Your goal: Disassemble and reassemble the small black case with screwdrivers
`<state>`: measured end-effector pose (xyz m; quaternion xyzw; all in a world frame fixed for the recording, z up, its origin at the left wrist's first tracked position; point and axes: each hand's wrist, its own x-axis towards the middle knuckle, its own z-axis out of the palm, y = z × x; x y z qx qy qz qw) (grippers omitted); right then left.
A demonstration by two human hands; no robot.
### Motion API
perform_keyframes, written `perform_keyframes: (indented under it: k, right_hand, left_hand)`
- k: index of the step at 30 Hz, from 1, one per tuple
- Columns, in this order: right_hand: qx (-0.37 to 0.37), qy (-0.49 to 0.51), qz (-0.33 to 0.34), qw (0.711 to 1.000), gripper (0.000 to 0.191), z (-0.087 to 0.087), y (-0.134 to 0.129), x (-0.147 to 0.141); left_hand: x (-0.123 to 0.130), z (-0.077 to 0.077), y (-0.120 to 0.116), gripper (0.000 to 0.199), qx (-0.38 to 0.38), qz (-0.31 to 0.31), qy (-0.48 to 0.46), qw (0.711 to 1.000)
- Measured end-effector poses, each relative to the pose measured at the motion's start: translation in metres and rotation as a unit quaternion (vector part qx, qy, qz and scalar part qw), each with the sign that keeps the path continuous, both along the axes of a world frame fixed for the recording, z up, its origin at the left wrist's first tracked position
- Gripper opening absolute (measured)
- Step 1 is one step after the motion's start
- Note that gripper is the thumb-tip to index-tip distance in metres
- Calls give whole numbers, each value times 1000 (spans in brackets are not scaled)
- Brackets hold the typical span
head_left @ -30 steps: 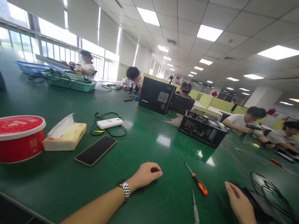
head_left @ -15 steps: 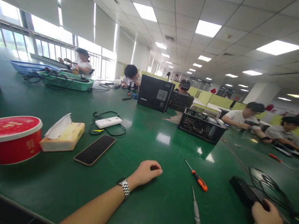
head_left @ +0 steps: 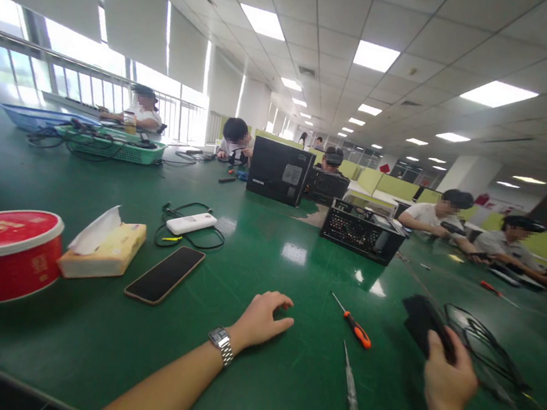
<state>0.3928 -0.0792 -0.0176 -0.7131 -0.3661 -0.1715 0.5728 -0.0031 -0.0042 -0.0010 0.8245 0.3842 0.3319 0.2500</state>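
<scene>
Green table point(head_left: 289, 395), glossy, lies beneath the black device point(head_left: 420, 320), which is tilted beside the cable point(head_left: 499, 366), pinched between thumb and fingers of the right hand point(head_left: 452, 380). The left hand point(head_left: 257, 320) is empty, thumb and fingers parted. Judged by appearance, the device is rigid, fairly light and somewhat slippery; grip its body across opposing sides.
</scene>
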Motion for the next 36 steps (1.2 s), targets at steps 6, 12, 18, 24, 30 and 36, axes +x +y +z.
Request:
perform_keyframes:
  k: [6,12,18,24,30,36]
  right_hand:
    - [-121,-122,408,897,36,2,12,-136]
    - [-195,-133,512,826,36,12,-3,-169]
    - [-239,-104,550,793,46,18,-9,-152]
    - [-215,-110,514,823,40,10,-7,-151]
    - [-161,-115,342,919,32,2,8,-122]
    - [-197,-68,219,953,50,-10,21,-86]
  left_hand:
    - [-3,5,-1,75,40,-26,-40,998]
    - [-3,12,-8,52,47,-116,58,990]
    - [4,14,-14,49,43,-134,99,985]
    - [3,15,-15,46,40,-115,96,988]
    - [3,16,-15,41,35,-86,90,992]
    - [1,16,-15,39,25,-91,71,993]
